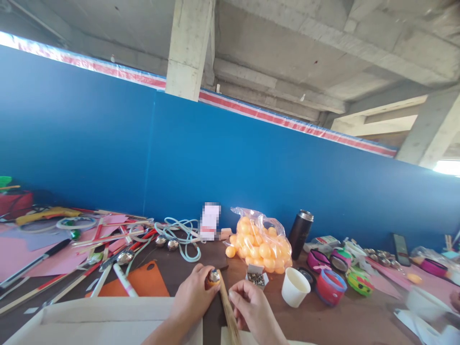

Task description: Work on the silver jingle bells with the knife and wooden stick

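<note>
My left hand (195,294) is closed around a small orange ball with a shiny silver top (214,276), just above the brown table. A flat wooden strip (229,311) runs from beside that ball toward me, between my two hands. My right hand (253,304) is to the right of the strip with thumb and fingers pinched together; whatever is between them, if anything, is too small to make out. Just beyond my right hand is a small open box (257,276) of little metal pieces.
Behind my hands lies a clear bag of orange balls (260,244). To the right stand a white paper cup (295,287) and a black flask (301,235). Coiled pale-blue cord (183,235), silver balls, sticks and an orange sheet (143,280) lie leftward. A blue partition (230,163) rises behind.
</note>
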A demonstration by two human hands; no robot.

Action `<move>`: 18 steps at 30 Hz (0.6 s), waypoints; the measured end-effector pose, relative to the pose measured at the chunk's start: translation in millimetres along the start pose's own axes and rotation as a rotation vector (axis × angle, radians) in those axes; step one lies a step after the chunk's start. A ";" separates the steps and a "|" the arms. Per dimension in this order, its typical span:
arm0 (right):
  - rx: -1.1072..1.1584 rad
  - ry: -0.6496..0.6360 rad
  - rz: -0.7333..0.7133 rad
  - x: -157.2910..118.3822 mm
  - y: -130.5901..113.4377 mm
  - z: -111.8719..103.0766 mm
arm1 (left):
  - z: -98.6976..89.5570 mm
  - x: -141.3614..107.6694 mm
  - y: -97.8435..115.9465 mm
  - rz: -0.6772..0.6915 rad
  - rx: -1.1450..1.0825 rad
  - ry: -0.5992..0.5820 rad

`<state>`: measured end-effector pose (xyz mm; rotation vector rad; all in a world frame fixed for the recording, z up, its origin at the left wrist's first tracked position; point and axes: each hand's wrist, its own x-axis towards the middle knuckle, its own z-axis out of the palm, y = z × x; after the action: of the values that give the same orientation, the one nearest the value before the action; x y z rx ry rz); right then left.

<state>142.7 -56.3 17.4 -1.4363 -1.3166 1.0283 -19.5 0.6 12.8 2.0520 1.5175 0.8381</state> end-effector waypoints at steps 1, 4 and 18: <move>-0.003 -0.002 0.002 -0.3 0.1 0.5 | -0.2 -0.3 0.4 -0.005 0.008 -0.006; -0.009 -0.018 0.004 -0.8 2.6 1.7 | -1.1 -1.1 1.9 -0.012 0.036 -0.028; -0.037 -0.060 -0.022 1.2 13.1 2.6 | 2.6 0.0 -1.0 0.022 0.085 -0.047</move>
<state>143.5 -55.2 4.2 -1.4252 -1.3985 1.0450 -18.3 0.9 10.3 2.1374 1.5322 0.7399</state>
